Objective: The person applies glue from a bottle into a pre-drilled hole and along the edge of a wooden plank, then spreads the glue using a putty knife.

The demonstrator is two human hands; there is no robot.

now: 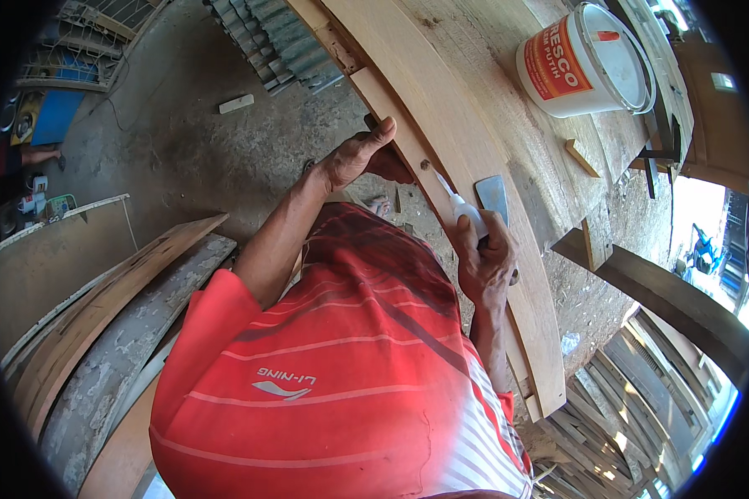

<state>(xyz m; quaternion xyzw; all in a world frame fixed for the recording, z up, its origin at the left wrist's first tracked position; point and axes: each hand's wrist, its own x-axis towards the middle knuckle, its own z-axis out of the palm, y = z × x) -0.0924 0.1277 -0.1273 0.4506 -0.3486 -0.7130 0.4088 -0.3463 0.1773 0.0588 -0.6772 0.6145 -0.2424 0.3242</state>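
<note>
My right hand is wrapped round a small white squeeze bottle. The bottle's thin nozzle angles toward a dark knot or hole in a narrow wooden strip along the near edge of a long curved board. My left hand is at the strip's near edge, its thumb raised apart from the fingers. Those fingers are in shadow against the edge and partly hidden; nothing shows in them. A putty knife with a flat grey blade lies on the board beside the bottle, its handle hidden by my right hand.
On the plank worktop stands a white bucket with a red-orange label. A small wood offcut lies near it. Corrugated sheets are beyond the board, long planks at left, stacked lumber at lower right.
</note>
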